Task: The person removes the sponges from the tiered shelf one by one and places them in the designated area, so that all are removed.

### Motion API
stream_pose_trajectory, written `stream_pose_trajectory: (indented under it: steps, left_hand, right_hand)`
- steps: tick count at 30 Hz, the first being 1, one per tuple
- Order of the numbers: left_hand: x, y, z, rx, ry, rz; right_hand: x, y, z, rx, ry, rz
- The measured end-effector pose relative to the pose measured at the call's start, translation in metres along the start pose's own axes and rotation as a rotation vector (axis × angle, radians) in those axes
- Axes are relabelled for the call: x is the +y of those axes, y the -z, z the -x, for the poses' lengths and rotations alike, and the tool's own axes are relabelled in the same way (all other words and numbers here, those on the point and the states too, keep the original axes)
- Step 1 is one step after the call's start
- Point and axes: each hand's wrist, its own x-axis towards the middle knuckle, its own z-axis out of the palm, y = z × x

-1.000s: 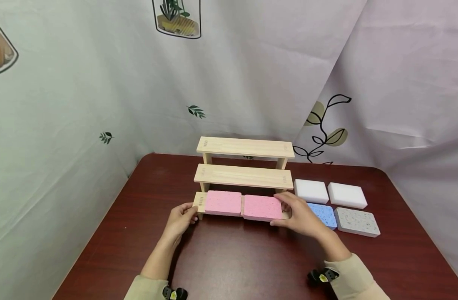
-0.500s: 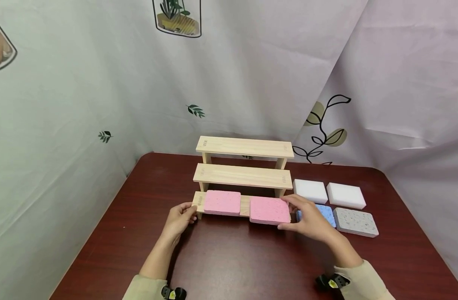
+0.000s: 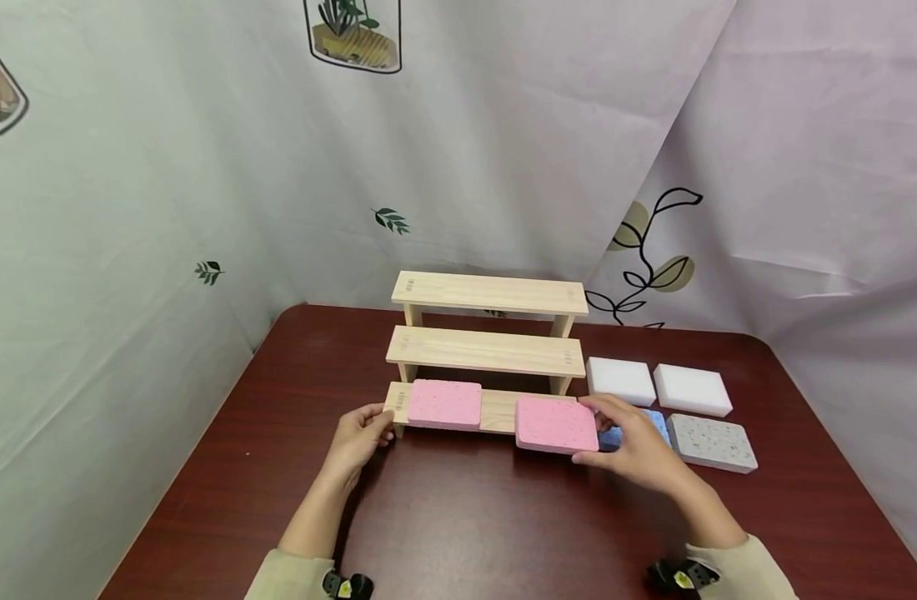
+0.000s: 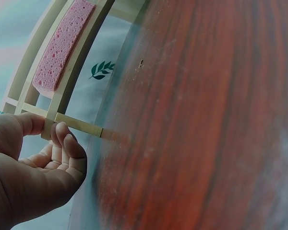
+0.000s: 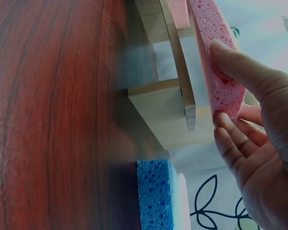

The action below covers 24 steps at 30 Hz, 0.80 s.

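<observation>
A three-tier wooden shelf (image 3: 484, 353) stands on the dark red table. My left hand (image 3: 358, 439) pinches the left end of its lowest step between thumb and fingers, as the left wrist view also shows. One pink sponge (image 3: 445, 405) lies on the left part of that step. A second pink sponge (image 3: 557, 425) is in my right hand (image 3: 638, 442), thumb on its near edge and fingers at its far right edge. In the right wrist view this sponge (image 5: 218, 57) is raised off the step, with a gap between them.
Right of the shelf lie a blue sponge (image 3: 657, 427), partly behind my right hand, and a grey speckled sponge (image 3: 712, 442). Two white sponge blocks (image 3: 621, 382) sit behind these. A patterned cloth (image 3: 488, 167) hangs behind the table (image 3: 458, 517).
My right hand has drawn its pink sponge off the lowest step, up and to the right, widening the gap to the other pink sponge. The left hand stays at the step's end.
</observation>
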Motion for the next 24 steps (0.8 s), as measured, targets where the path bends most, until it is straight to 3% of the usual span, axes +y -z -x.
stream_pose_trajectory:
  steps: [24]
  left_hand:
    - [0.001, 0.001, 0.000, -0.008, 0.005, 0.005]
  right_hand:
    - [0.007, 0.014, 0.026, 0.025, -0.031, 0.009]
